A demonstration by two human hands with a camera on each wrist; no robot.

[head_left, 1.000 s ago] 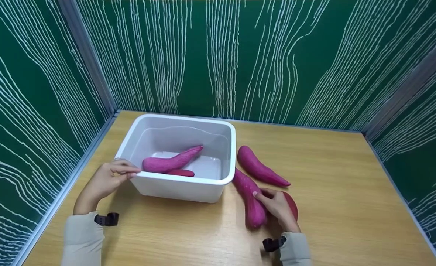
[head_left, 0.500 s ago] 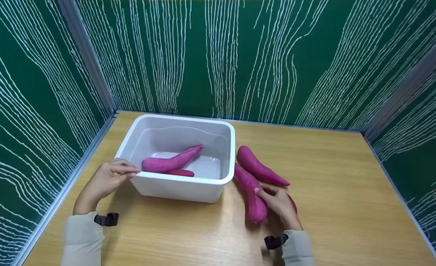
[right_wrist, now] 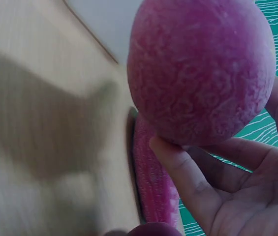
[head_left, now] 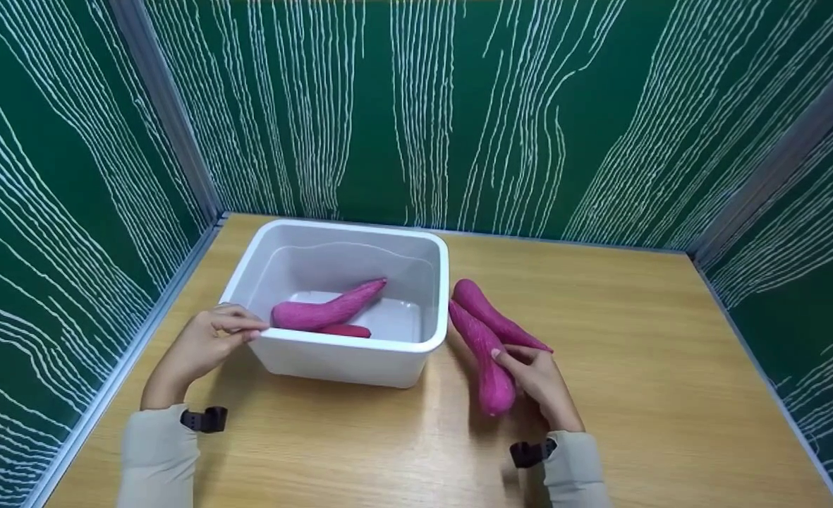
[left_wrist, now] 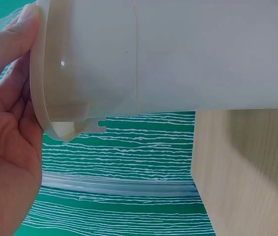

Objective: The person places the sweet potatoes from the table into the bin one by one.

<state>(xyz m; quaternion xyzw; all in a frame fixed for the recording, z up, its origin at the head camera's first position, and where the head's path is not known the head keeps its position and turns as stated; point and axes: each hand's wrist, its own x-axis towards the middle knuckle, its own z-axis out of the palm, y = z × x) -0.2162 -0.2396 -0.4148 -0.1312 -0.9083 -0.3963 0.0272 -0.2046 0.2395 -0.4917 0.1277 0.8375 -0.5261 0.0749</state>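
Note:
My right hand [head_left: 539, 377] grips a long magenta sweet potato [head_left: 483, 353], thumb on top and fingers underneath. Its thick end points toward me and its tapered end toward the tub; in the right wrist view the rounded end [right_wrist: 200, 73] hangs over the table with a shadow below. Beside it lies another magenta sweet potato [head_left: 494, 317]. My left hand [head_left: 211, 346] pinches the front left rim of a white plastic tub [head_left: 345, 363]. Inside are a magenta sweet potato [head_left: 328, 307] and a red vegetable [head_left: 345, 330], mostly hidden by the front wall.
A dark red rounded thing [right_wrist: 153, 230] shows at the bottom edge of the right wrist view. Green panels [head_left: 423, 127] with white wavy lines surround the wooden table [head_left: 635, 339] at the back and both sides.
My right hand has moved the gripped sweet potato up and away from me, closer to the one lying beside it. The red thing behind that hand is now hidden in the head view. The left hand stays put.

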